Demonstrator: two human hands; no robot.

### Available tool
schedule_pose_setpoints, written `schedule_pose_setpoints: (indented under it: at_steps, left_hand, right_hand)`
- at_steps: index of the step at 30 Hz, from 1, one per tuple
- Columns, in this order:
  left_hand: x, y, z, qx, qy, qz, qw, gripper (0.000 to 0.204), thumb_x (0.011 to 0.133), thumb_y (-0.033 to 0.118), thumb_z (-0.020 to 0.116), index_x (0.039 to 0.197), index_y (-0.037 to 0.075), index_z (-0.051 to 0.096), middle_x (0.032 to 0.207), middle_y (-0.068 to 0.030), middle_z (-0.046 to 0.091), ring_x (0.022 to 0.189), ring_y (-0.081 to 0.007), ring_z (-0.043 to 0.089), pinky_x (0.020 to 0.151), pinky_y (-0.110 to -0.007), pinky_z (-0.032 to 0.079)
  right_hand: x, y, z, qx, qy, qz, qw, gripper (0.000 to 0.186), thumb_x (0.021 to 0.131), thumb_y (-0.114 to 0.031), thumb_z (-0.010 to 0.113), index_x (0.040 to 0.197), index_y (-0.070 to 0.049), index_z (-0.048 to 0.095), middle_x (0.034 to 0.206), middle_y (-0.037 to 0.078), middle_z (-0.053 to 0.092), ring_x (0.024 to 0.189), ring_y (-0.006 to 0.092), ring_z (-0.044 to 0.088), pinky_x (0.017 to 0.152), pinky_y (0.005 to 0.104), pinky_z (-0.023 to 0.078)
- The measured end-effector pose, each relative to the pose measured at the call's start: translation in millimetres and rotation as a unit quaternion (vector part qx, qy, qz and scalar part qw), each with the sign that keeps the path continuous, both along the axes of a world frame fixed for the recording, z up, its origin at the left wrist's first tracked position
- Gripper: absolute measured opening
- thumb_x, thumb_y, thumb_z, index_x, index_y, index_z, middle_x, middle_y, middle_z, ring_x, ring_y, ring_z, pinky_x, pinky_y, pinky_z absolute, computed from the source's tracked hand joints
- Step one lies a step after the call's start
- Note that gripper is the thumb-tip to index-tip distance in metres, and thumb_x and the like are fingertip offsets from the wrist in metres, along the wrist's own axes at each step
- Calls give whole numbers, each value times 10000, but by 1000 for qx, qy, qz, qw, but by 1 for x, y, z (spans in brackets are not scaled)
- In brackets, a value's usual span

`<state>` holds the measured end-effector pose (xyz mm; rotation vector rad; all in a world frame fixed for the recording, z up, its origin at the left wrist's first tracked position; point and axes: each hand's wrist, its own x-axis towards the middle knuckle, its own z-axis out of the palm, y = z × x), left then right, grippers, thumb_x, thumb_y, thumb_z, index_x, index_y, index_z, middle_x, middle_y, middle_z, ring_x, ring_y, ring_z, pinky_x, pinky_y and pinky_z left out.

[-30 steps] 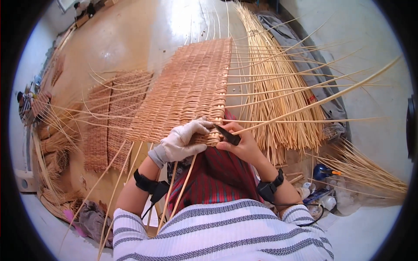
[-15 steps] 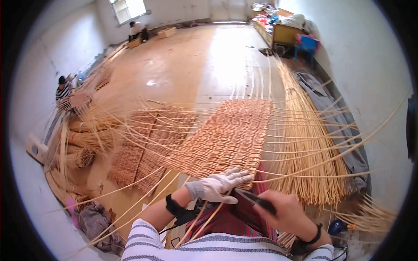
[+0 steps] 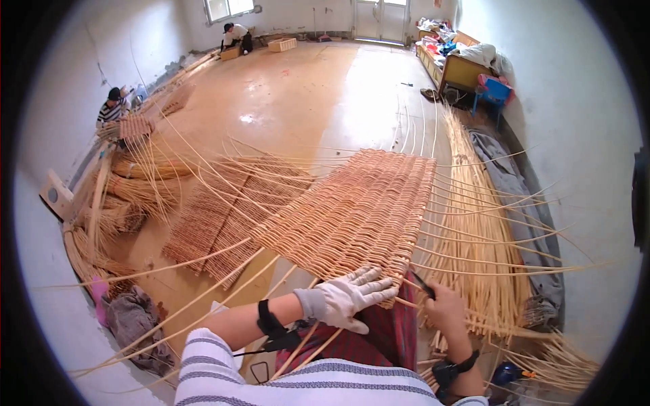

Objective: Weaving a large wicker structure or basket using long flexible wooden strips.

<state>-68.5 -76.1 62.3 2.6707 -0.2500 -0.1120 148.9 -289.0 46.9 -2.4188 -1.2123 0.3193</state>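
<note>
A woven wicker panel (image 3: pixel 345 210) with long loose rods at its sides fills the middle. My left hand (image 3: pixel 345 301), in a whitish glove, lies on its near edge with fingers straightened over the weave and thumb below the edge. Just right of that corner my right hand (image 3: pixel 443 308), bare, is closed on a dark tool (image 3: pixel 426 289), pointed up and left; whether its tip touches the panel I cannot tell. A red striped cloth (image 3: pixel 379 338) shows beneath the panel's near end.
Two more woven panels (image 3: pixel 203 223) and rod bundles (image 3: pixel 135 169) lie left. Long pale rods (image 3: pixel 484 250) lie right beside grey cloth (image 3: pixel 514 203). Co-workers sit at the left wall (image 3: pixel 112 111) and far back (image 3: pixel 235 37). A bed with piled cloth (image 3: pixel 460 68) stands back right.
The view has tilted up toward the room. My left hand has gone from gripping the corner to fingers outstretched. My right hand, with the tool, dipped below the corner, then rose rightward.
</note>
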Motion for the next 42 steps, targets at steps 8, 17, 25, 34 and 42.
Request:
schedule_pose_setpoints:
  at_steps: [8,17,25,34,42]
  left_hand:
    - [-33,-21,26,15,-73,52,996,1007,858,499,815,1680,105,386,1714,-224,368,1613,-455,280,1337,-571,206]
    - [-59,-44,-25,38,-110,95,989,904,772,399,882,1588,214,539,1689,-208,410,1602,-421,321,1343,-597,212]
    - [-82,-38,-81,116,-124,62,984,756,807,434,853,1520,337,620,1609,-127,531,1548,-340,431,1331,-577,283]
    - [-87,-29,-95,154,-162,54,973,528,943,353,679,1471,355,659,1548,-74,575,1468,-283,510,1305,-536,358]
    - [-80,-33,-107,142,-189,61,970,546,961,301,588,1505,305,635,1586,-99,554,1518,-296,459,1324,-544,326]
  right_hand:
    - [-29,-26,26,106,-39,50,992,441,857,-137,754,1297,-168,732,949,104,704,906,349,711,793,482,545]
    - [-51,-44,-8,160,-3,62,985,597,787,-27,739,1371,-144,700,986,99,688,855,326,704,754,444,557]
    - [-52,-60,-73,112,224,88,964,503,914,9,643,1401,-111,678,1113,180,696,1024,381,695,912,448,569]
    - [20,-28,20,-67,334,48,939,422,1069,-140,557,1484,-115,631,792,72,675,642,173,673,637,338,561]
    - [71,32,46,-112,377,101,914,690,995,-117,557,1670,-124,418,880,76,687,635,125,634,610,314,532]
